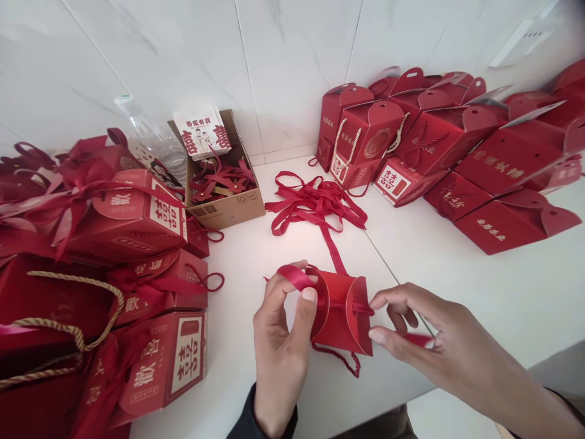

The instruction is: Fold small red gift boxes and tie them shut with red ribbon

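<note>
The small red box [338, 338] sits on the white tabletop [237, 292] between the two hands, close to the person, with a ribbon [338, 304] running across its top and through the hole in its right flap [359, 289]. The left hand [283, 341] is closed in a pinch, thumb against fingers, on a loop of that ribbon beside the box's left flap; the right hand [425, 335] is narrow at the opposite edge, its index finger and thumb a little apart by the ribbon where it comes out, a strip of red showing inside the hand — whether those fingertips truly grip it, I cannot tell. The box looks like thin folded card and should be light, firm along its creases but easy to dent or bow, so a hard squeeze on the curved flaps could buckle them; the lower side walls and folded edges seem the safer hold, with only a light touch on top. The ribbon looks soft, limp and smooth, probably a bit slippery, and is best taken flat between thumb and finger near the flap holes, where it is less likely to twist. A twisted cord [342, 358] hangs at the near side and may snag a finger — a strand also leads away to the loose ribbon pile [315, 204] behind
</note>
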Demonstrator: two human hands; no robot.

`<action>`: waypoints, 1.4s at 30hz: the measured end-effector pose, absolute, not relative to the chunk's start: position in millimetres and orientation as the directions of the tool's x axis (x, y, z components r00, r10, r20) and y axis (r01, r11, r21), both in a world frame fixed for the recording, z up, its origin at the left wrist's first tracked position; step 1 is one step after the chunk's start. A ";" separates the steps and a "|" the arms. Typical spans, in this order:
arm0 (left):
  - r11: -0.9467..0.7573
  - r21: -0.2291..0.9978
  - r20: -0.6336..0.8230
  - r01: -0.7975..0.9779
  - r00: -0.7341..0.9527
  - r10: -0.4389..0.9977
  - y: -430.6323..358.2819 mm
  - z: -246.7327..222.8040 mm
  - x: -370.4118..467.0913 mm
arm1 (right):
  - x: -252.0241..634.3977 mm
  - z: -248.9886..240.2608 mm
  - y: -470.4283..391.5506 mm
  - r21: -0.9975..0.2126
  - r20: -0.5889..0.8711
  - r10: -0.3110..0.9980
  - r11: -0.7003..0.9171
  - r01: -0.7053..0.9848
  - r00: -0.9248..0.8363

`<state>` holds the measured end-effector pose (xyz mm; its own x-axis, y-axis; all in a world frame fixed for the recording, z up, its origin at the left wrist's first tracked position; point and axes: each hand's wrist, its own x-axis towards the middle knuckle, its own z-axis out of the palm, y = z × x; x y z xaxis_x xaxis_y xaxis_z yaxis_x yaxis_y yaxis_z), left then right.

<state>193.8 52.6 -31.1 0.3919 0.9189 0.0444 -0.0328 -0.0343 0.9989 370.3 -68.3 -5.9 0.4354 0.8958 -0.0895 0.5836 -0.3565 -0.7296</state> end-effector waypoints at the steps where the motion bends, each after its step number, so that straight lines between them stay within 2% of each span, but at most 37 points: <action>1: -0.047 0.998 0.057 -0.033 0.429 0.902 54.3 -31.5 193.9 | 368.7 -3.3 -67.2 -0.741 -0.123 0.901 -0.362 0.566 0.415; 6: -0.103 0.994 0.098 -0.024 0.588 0.803 62.6 -33.0 196.6 | 368.9 0.5 -62.9 -0.754 -0.155 0.927 -0.335 0.565 0.342; 10: -0.208 0.978 0.160 0.013 0.590 0.791 62.5 -33.5 197.1 | 371.0 -4.9 -64.5 -0.734 -0.053 0.953 -0.239 0.636 0.297; 13: -0.222 0.974 0.158 0.044 0.570 0.806 56.7 -32.5 192.0 | 370.5 -8.2 -66.8 -0.730 -0.022 0.947 -0.235 0.641 0.322; 17: -0.213 0.971 0.130 0.107 0.512 0.849 45.7 -30.1 181.8 | 370.5 -10.9 -67.8 -0.747 -0.114 0.938 -0.298 0.594 0.326; 21: -0.211 0.964 0.117 0.160 0.457 0.882 37.8 -28.5 174.3 | 373.3 -10.4 -65.7 -0.773 -0.215 0.953 -0.300 0.559 0.215; 23: -0.216 0.960 0.123 0.180 0.419 0.900 35.1 -28.0 172.0 | 374.9 -8.8 -64.3 -0.765 -0.130 0.964 -0.247 0.595 0.232; 27: -0.218 0.947 0.153 0.237 0.267 0.952 26.8 -26.6 171.2 | 374.5 -8.8 -64.2 -0.681 0.131 0.930 -0.166 0.713 0.342; 29: -0.185 0.949 0.143 0.255 0.174 0.974 20.8 -25.5 172.5 | 372.3 -11.7 -66.1 -0.672 0.156 0.915 -0.177 0.719 0.371; 31: -0.102 0.967 0.077 0.232 0.116 0.990 15.5 -24.2 173.8 | 369.8 -15.0 -68.2 -0.702 0.095 0.921 -0.208 0.681 0.379; 35: 0.047 0.988 -0.064 0.150 0.113 0.992 12.1 -21.7 174.2 | 366.4 -15.6 -68.5 -0.782 -0.051 0.941 -0.245 0.572 0.334; 38: 0.105 0.986 -0.116 0.130 0.085 0.990 13.9 -20.2 173.3 | 365.6 -11.7 -66.4 -0.820 -0.061 0.946 -0.229 0.525 0.317; 42: 0.165 0.979 -0.167 0.118 0.009 0.986 13.5 -17.4 173.9 | 362.3 -11.6 -65.1 -0.873 -0.068 0.885 -0.276 0.402 0.462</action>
